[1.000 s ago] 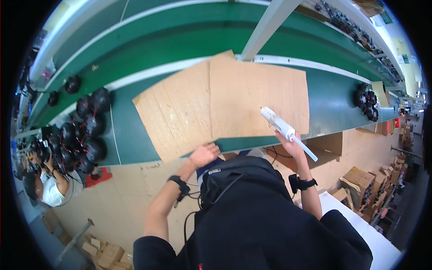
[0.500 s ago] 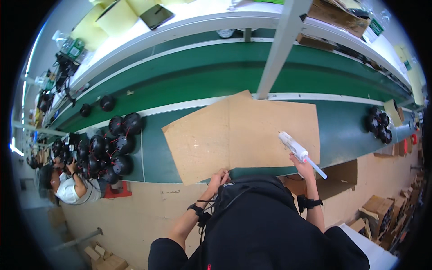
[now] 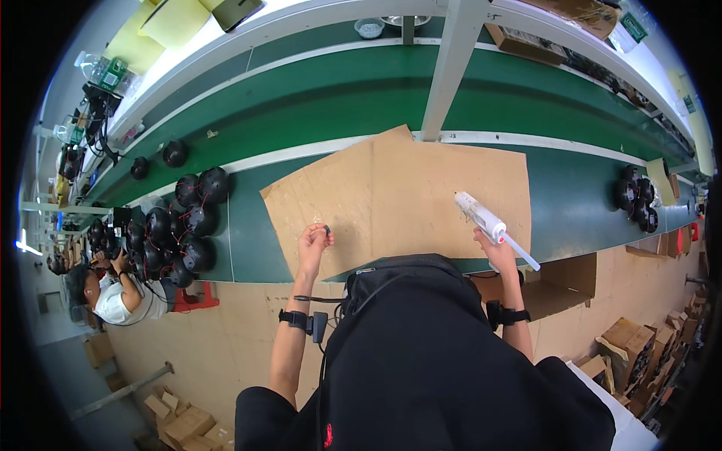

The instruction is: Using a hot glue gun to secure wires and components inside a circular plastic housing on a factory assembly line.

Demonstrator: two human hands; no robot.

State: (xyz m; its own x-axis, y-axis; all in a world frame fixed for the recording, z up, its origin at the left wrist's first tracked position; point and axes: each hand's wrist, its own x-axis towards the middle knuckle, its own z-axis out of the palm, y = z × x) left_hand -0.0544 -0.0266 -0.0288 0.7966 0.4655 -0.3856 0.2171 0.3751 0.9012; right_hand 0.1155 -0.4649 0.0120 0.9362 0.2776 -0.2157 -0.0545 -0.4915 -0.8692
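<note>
A flat sheet of brown cardboard (image 3: 421,203) with a fold line lies on the green bench in front of me. Over its left part my left hand (image 3: 314,242) is raised, fingertips pinched on a small dark piece (image 3: 327,230) whose kind is too small to tell. My right hand (image 3: 492,252) grips a white hot glue gun (image 3: 479,215) above the cardboard's right part. The gun's nozzle points away to the far left, and a pale glue stick (image 3: 523,253) juts from its rear. My fingers partly hide the handle.
Black round housings with red wires (image 3: 177,233) crowd the bench at left, where a co-worker (image 3: 124,293) sits. More black housings (image 3: 636,197) stand at right. A white post (image 3: 447,83) rises behind the cardboard to a shelf. An open carton (image 3: 560,282) sits below the bench edge.
My left hand has moved from the bench's near edge up over the cardboard, now showing a small dark piece. The glue gun stays in my right hand, slightly shifted. The whole view has tilted a little.
</note>
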